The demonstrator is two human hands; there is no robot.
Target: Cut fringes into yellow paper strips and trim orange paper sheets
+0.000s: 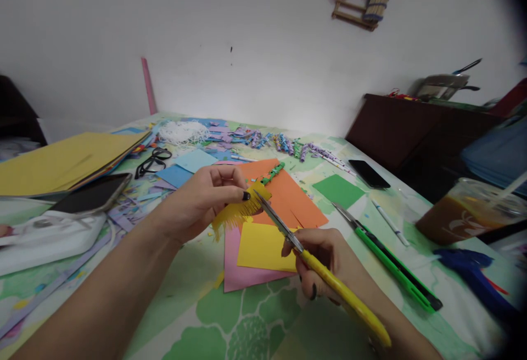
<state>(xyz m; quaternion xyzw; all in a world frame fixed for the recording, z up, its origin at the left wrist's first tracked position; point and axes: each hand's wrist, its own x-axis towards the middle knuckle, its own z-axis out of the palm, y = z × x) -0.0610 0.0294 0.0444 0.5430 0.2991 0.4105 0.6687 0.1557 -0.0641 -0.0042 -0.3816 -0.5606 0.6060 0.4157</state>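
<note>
My left hand (206, 198) pinches a yellow paper strip (236, 213) cut into a fine fringe, holding it just above the table. My right hand (329, 261) grips yellow-handled scissors (325, 275); their blades point up and left, with the tips touching the strip's upper edge. Under both hands lie a yellow paper square (263, 247) on a pink sheet (239, 272), and an orange sheet (288, 192) behind them.
Green-handled scissors (387, 258), a green paper square (338, 190), a pen (389, 221) and a dark phone (369, 173) lie to the right. An iced drink cup (457, 214) and blue glue gun (473, 275) stand far right. Left: another phone (93, 192), glasses (150, 162), a paper stack (61, 159). Rolled paper pieces (284, 143) lie behind.
</note>
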